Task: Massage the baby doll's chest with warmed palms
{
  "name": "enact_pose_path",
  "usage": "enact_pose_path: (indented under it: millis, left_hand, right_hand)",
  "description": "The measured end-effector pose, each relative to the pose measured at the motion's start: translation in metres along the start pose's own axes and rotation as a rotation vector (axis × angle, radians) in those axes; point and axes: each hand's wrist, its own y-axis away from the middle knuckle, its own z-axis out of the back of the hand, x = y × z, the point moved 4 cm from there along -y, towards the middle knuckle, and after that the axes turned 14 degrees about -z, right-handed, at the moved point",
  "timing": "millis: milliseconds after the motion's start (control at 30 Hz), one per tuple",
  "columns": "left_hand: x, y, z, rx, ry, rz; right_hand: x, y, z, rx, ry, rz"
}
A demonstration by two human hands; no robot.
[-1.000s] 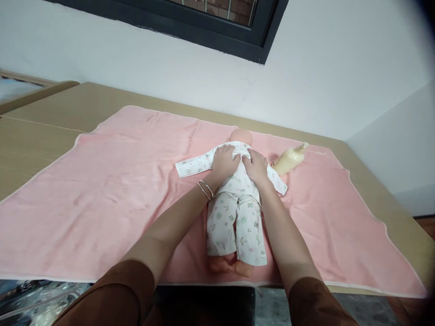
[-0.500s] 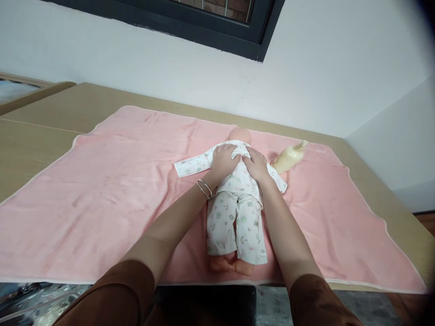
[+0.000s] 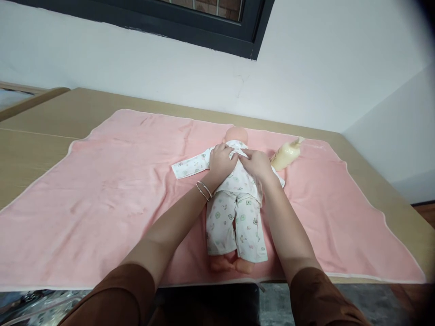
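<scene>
**Both hands on the doll's top**

We've got the plastic baby doll face-up on a pink fleece blanket covering the tan wooden bench. Our left hand and right hand have fingers pinched shut on its white printed cotton top at the collar. A cream plastic bottle lies near the right hand. White wall and dark window frame behind.

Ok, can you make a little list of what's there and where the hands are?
doll: lies on blanket, feet toward the person
left hand: pinches doll's top near the neck
right hand: pinches top beside it
bottle: lying on blanket, right of doll's head
blanket: pink, spread on table
bangles: on left wrist
</scene>
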Motion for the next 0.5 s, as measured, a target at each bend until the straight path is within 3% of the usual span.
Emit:
enact_pose_path:
  millis: [267,500]
  left_hand:
    - [0.008,-0.003,-0.011,0.114,-0.009,-0.055]
    - [0.000,-0.002,0.001,0.081,-0.027,-0.048]
  right_hand:
    - [-0.016,-0.020,-0.027,0.005,-0.037,-0.042]
    - [0.000,-0.005,-0.004,-0.006,0.069,0.007]
